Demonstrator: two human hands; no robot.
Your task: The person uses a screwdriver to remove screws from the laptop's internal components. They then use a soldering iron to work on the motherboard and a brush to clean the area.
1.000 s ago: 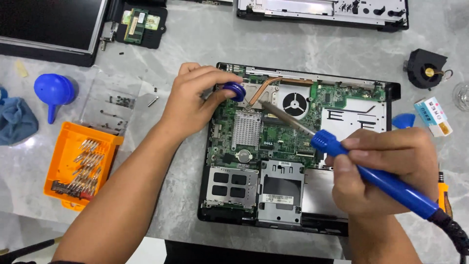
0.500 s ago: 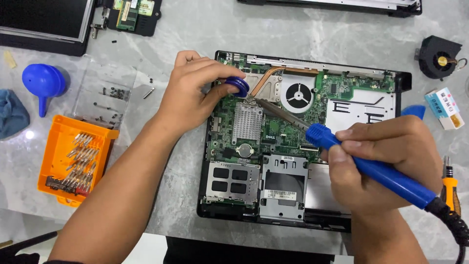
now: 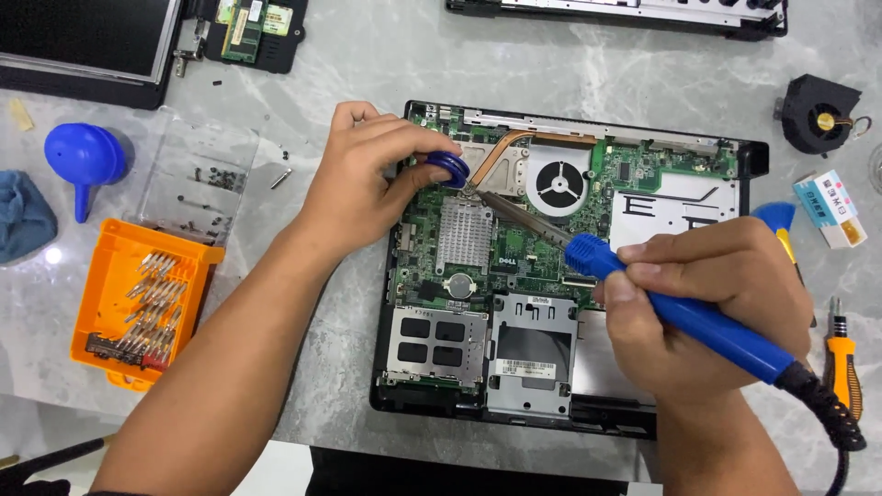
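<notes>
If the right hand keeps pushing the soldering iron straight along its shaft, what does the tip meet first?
The right hand aims the soldering iron up and left. Its tip looks already at the board beside the small blue spool held by the left hand; that spool would likely come first, though depth is unclear.

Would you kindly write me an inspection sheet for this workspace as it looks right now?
Surface: grey marble-patterned table.
Job's things: opened laptop base, board exposed; blue soldering iron; small blue spool.
Clutter: orange bit tray, clear screw tray, blue blower, loose fan, orange screwdriver, brush.
Grips: left hand pinches the spool; right hand holds the iron.
Cables: iron's black cord trails off the lower right.
Surroundings: detached screen, another chassis at top.
</notes>
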